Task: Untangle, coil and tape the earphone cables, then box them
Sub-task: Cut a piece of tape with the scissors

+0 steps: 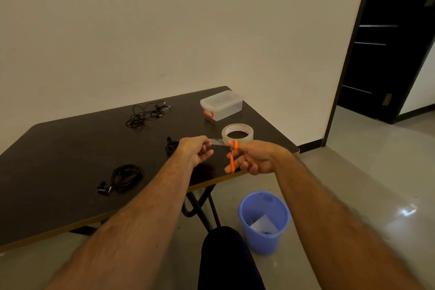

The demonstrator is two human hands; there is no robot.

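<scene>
The left hand (196, 151) pinches the free end of a clear tape strip (217, 142), which runs rightward to the transparent tape roll (237, 134). The right hand (250, 159) grips orange-handled scissors (233, 156) just beside the strip, across its length; the blades are hidden.

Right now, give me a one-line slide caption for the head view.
Left hand pulls a strip from the clear tape roll while right hand holds orange-handled scissors to it.
</scene>
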